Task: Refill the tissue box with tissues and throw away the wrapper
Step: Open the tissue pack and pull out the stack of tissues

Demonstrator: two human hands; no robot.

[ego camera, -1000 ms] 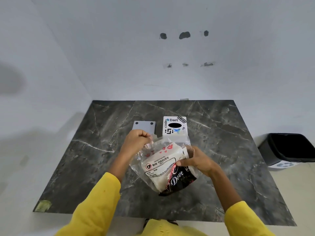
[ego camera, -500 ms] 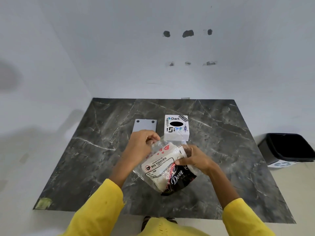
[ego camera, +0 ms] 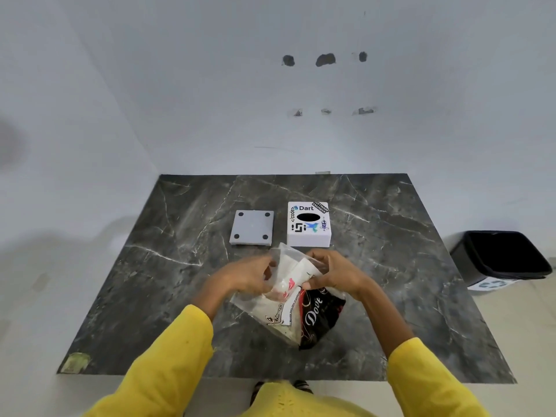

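A person in bright yellow sleeves [ego camera: 168,353] stands at a dark grey marble-patterned tabletop [ego camera: 391,266] set against a pale wall, both bare hands working at the top of a clear plastic tissue wrapper [ego camera: 285,308] printed with red hearts and black lettering. The left hand [ego camera: 249,276] has its fingers curled onto the near-left edge of the wrapper's open mouth, pinching the film, while the right hand [ego camera: 337,273] closes thumb and fingers on the opposite edge, where the folded white tissues [ego camera: 296,270] show at the opening. The wrapper's lower end, a black section bearing white script, hangs tilted toward the near edge of the table, just above or on the surface; contact cannot be made out. Just beyond the hands sits the white square tissue box [ego camera: 309,234], upright, its top decorated with stickers around a dark oval slot. To its left, apart from it, lies the box's flat grey square base plate [ego camera: 252,227], with a dark round pad at each corner. On the floor to the right of the table, well apart from the work, stands a black open waste bin [ego camera: 499,260] with a pale label on its side. A scrap of yellowish tape [ego camera: 73,362] marks the table's near-left corner.
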